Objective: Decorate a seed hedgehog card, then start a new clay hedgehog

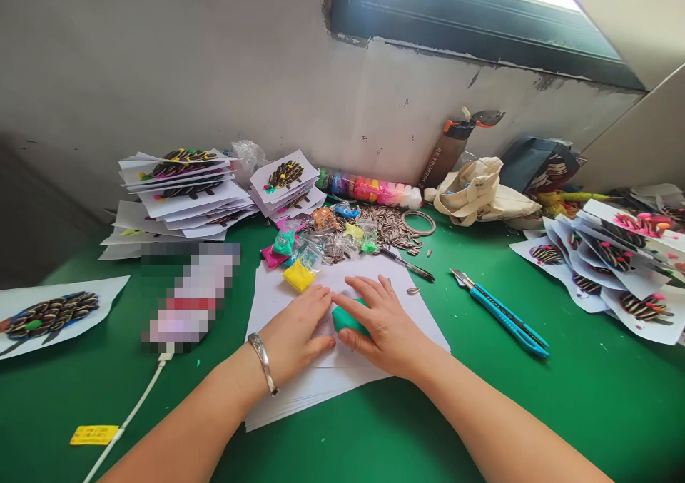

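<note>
A piece of green modelling clay [349, 319] lies on a stack of white paper [289, 401] between my hands. My right hand [379, 322] rests over it with fingers spread. The clay shows between its thumb and index finger, and the rest is covered. On the paper's left part, my left hand [300, 326] lies with fingers stretched out, beside the clay. A silver bracelet [262, 364] circles my left wrist. Just beyond the fingertips sits a yellow clay packet [298, 275], near a teal clay packet [283, 240] and other small bags.
Striped sunflower seeds [399, 226] lie heaped behind a black pen [407, 263]. A blue utility knife [503, 315] rests to the right with its blade showing. Stacks of seed-decorated sheets [198, 205] stand left and right. A white cable [140, 397] crosses the left side.
</note>
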Motion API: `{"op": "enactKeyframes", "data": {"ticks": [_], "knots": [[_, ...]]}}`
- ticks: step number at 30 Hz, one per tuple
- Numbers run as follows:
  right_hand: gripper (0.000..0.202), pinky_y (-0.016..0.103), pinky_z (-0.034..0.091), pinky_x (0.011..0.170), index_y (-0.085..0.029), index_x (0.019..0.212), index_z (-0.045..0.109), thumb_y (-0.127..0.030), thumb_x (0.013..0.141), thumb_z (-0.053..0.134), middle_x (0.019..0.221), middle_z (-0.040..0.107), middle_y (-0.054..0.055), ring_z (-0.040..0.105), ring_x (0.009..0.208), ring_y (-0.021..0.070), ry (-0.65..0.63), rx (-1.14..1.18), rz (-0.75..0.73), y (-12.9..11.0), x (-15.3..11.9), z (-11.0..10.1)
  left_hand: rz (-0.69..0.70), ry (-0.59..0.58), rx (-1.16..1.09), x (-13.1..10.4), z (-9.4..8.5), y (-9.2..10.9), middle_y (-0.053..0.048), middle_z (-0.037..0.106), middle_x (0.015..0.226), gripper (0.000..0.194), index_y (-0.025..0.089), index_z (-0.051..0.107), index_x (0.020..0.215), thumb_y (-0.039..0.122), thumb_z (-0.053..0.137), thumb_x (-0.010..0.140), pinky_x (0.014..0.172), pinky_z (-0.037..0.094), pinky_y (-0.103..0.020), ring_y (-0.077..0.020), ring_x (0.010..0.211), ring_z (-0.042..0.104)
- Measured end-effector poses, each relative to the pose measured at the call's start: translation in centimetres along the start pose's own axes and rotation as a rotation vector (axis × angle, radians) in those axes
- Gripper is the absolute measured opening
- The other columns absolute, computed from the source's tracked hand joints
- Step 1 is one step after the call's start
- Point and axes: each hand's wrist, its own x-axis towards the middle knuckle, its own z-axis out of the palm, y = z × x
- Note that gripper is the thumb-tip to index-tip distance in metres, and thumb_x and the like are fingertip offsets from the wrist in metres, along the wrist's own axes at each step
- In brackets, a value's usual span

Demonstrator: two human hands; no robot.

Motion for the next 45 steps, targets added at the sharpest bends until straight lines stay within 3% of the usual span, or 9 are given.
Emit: {"op": "enactKeyframes", "data": {"ticks": [5,12,16,22,27,32,38,45], "knots": [[0.037,0.064,0.019,0.107,-0.027,0.120,0.060,-0.047,0.093,0.045,0.140,0.045,0.012,0.035,0.131,0.0284,0.004,0.001,-0.029,-0.1,0.0,-0.1,-0.032,-0.008,-0.007,0.0,0.0,-0.1,-0.010,0.031,0.152,0.073,0.017,0.027,0.146,0.030,0.057,0.081,0.115,0.024,-0.042,-0.0250,0.141,0.022],[0.045,0.065,0.018,0.107,-0.030,0.130,0.052,-0.052,0.091,0.045,0.143,0.041,0.011,0.032,0.133,0.0290,-0.013,0.004,-0.025,0.0,0.0,-0.3,0.015,0.028,-0.019,-0.1,0.1,-0.3,-0.012,0.035,0.150,0.067,0.016,0.033,0.143,0.027,0.057,0.081,0.114,0.027,-0.044,-0.0266,0.140,0.025],[0.042,0.064,0.015,0.108,-0.030,0.121,0.059,-0.054,0.091,0.043,0.137,0.048,0.009,0.032,0.133,0.0297,-0.012,-0.009,-0.058,0.0,0.0,-0.2,0.024,0.049,-0.021,-0.1,0.1,-0.3,-0.011,0.035,0.150,0.068,0.017,0.034,0.143,0.031,0.058,0.081,0.113,0.028,-0.045,-0.0278,0.139,0.026],[0.051,0.062,0.020,0.108,-0.031,0.136,0.047,-0.054,0.091,0.045,0.147,0.037,0.011,0.031,0.135,0.0299,-0.004,0.046,0.056,1.5,-0.4,-0.8,-0.006,0.020,-0.017,-0.1,-0.2,0.0,-0.010,0.034,0.150,0.068,0.017,0.033,0.144,0.027,0.058,0.081,0.113,0.027,-0.044,-0.0265,0.140,0.026],[0.046,0.064,0.019,0.107,-0.034,0.127,0.057,-0.057,0.089,0.045,0.145,0.040,0.009,0.030,0.135,0.0324,-0.017,0.052,0.067,2.3,-0.8,-1.2,-0.021,-0.021,0.012,-0.1,-0.4,0.2,-0.012,0.034,0.150,0.064,0.014,0.038,0.141,0.026,0.058,0.081,0.114,0.025,-0.045,-0.0273,0.140,0.024],[0.044,0.063,0.019,0.107,-0.034,0.125,0.059,-0.056,0.091,0.044,0.141,0.046,0.007,0.031,0.134,0.0320,-0.064,0.050,0.061,2.1,-0.6,-1.2,0.019,0.022,0.011,0.0,-0.1,-0.2,-0.014,0.038,0.148,0.057,0.017,0.049,0.135,0.027,0.060,0.080,0.112,0.029,-0.048,-0.0313,0.138,0.031],[0.044,0.049,0.032,0.107,-0.030,0.134,0.051,-0.048,0.095,0.039,0.142,0.045,0.008,0.036,0.131,0.0260,-0.022,0.123,0.088,3.1,-0.6,-1.5,0.025,0.026,0.008,-0.1,0.0,-0.3,-0.013,0.039,0.148,0.055,0.018,0.050,0.134,0.026,0.060,0.080,0.112,0.029,-0.046,-0.0309,0.138,0.031],[0.038,0.053,0.030,0.106,-0.035,0.124,0.059,-0.049,0.094,0.041,0.139,0.047,0.005,0.036,0.129,0.0285,-0.090,0.028,0.037,2.7,-0.4,-1.9,0.052,0.064,0.001,-0.1,0.3,-0.6,-0.011,0.040,0.147,0.053,0.021,0.051,0.133,0.026,0.059,0.081,0.111,0.031,-0.049,-0.0323,0.137,0.032]]}}
